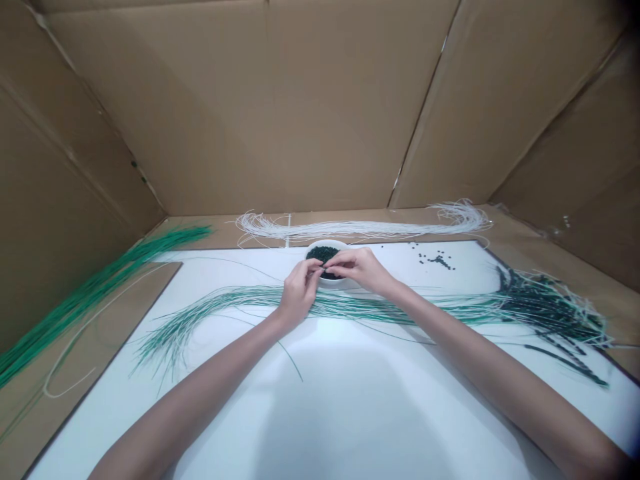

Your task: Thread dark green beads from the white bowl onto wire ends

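Over a white bowl (336, 283) of small dark beads (323, 253), my two hands meet at the fingertips. My left hand (299, 288) is closed in a pinch, and a thin pale strand (235, 261) runs to it from the left. My right hand (361, 267) pinches close beside it, at the bowl's right side. Something tiny and dark shows between the fingertips, too small to name. Under my wrists lies a long bundle of green and white strands (360, 307), whose right end is covered in dark beads (540, 300).
A white board (320, 413) covers the table. Loose dark beads (437, 260) lie at its back right. Behind the bowl lies a white strand bundle (340, 230); a green bundle (110, 280) lies at the left. Cardboard walls (310, 107) enclose the back and sides.
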Available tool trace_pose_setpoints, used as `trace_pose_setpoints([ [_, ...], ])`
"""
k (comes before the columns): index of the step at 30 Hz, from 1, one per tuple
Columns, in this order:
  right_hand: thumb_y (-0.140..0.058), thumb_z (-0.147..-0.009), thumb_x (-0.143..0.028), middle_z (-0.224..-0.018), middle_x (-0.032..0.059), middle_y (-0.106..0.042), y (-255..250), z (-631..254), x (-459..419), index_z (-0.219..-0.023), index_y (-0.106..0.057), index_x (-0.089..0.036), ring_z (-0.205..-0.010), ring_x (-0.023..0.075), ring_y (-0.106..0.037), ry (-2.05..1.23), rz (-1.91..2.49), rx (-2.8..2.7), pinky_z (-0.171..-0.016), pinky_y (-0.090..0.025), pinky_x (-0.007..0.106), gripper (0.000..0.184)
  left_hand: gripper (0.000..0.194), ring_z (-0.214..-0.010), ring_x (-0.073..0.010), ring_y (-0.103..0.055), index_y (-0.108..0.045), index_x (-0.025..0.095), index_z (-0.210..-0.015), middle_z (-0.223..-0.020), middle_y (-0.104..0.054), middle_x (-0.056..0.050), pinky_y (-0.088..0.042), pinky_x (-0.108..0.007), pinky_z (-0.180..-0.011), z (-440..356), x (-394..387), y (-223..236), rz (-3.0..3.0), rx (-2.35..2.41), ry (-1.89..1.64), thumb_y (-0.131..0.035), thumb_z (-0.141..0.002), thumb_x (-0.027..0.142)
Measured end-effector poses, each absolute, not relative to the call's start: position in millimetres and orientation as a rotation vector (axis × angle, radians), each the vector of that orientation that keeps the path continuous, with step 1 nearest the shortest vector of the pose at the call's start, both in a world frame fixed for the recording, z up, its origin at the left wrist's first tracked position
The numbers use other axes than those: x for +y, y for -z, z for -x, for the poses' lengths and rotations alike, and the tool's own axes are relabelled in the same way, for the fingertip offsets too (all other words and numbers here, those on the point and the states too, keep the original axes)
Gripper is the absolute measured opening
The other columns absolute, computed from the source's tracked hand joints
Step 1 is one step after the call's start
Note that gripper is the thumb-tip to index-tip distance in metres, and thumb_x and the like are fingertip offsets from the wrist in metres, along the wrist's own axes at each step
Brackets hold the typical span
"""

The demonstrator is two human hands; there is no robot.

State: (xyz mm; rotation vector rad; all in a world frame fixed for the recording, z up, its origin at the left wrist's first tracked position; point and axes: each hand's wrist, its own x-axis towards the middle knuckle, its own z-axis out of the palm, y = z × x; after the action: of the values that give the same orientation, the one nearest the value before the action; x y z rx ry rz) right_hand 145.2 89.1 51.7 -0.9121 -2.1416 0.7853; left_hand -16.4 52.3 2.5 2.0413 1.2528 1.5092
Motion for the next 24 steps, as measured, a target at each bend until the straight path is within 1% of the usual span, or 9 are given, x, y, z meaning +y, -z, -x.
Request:
trace_pose_setpoints([
  [5,-0.058,-0.073,-0.022,-0.074,0.0033,-0.067,-55.4,-147.3,90.6,-0.078,-0.068,-0.017,-0.064,0.0132,-0.060,-0.736,0.964,-2.165,-0.060,-0.047,0.024,0.013,0.016,-0.077,-0.0126,-0.056,-0.052,0.017,-0.097,-0.085,-0.059,-0.005,-0.044,-0.023,-0.066,16.0,51.4,-2.4,-2.034,1.256,-1.528,-0.045,-0.082,0.022],
  [9,-0.056,-0.072,-0.020,-0.072,0.0029,-0.067,-55.4,-145.4,88.4,-0.076,-0.067,-0.016,-0.063,0.0124,-0.059,-0.692,0.954,-2.183,-0.058,-0.046,0.023,0.012,0.020,-0.071,-0.0114,-0.054,-0.053,0.017,-0.100,-0.081,-0.058,-0.004,-0.042,-0.022,-0.063,15.9,50.1,-6.5,-2.082,1.282,-1.504,-0.048,-0.081,0.022],
  [11,-0.056,-0.072,-0.020,-0.072,0.0025,-0.066,-55.2,-144.1,86.6,-0.075,-0.067,-0.016,-0.061,0.0117,-0.059,-0.658,0.953,-2.183,-0.057,-0.046,0.022,0.012,0.019,-0.068,-0.0109,-0.052,-0.056,0.017,-0.096,-0.080,-0.058,-0.004,-0.041,-0.022,-0.063,16.0,49.9,-8.8,-2.129,1.297,-1.488,-0.050,-0.079,0.024],
  [14,-0.056,-0.072,-0.020,-0.070,0.0020,-0.066,-55.6,-143.7,85.4,-0.074,-0.067,-0.016,-0.060,0.0113,-0.058,-0.609,0.956,-2.200,-0.056,-0.044,0.022,0.012,0.014,-0.065,-0.0101,-0.049,-0.059,0.017,-0.087,-0.078,-0.057,-0.003,-0.040,-0.021,-0.062,16.2,50.0,-10.2,-2.144,1.315,-1.479,-0.050,-0.080,0.025],
  [20,-0.055,-0.072,-0.019,-0.070,0.0005,-0.065,-59.5,-147.6,86.8,-0.074,-0.067,-0.017,-0.061,0.0108,-0.057,-0.547,0.933,-2.271,-0.058,-0.043,0.021,0.012,0.009,-0.057,-0.0079,-0.042,-0.055,0.016,-0.082,-0.073,-0.053,-0.001,-0.037,-0.020,-0.057,15.8,49.3,-10.1,-2.161,1.337,-1.482,-0.049,-0.080,0.022],
  [24,-0.055,-0.073,-0.018,-0.071,0.0003,-0.065,-60.8,-148.6,87.2,-0.074,-0.067,-0.017,-0.061,0.0103,-0.057,-0.509,0.937,-2.267,-0.058,-0.042,0.020,0.012,0.004,-0.058,-0.0077,-0.042,-0.053,0.016,-0.078,-0.072,-0.050,0.000,-0.037,-0.019,-0.056,14.7,49.0,-11.4,-2.147,1.358,-1.517,-0.050,-0.077,0.018],
])
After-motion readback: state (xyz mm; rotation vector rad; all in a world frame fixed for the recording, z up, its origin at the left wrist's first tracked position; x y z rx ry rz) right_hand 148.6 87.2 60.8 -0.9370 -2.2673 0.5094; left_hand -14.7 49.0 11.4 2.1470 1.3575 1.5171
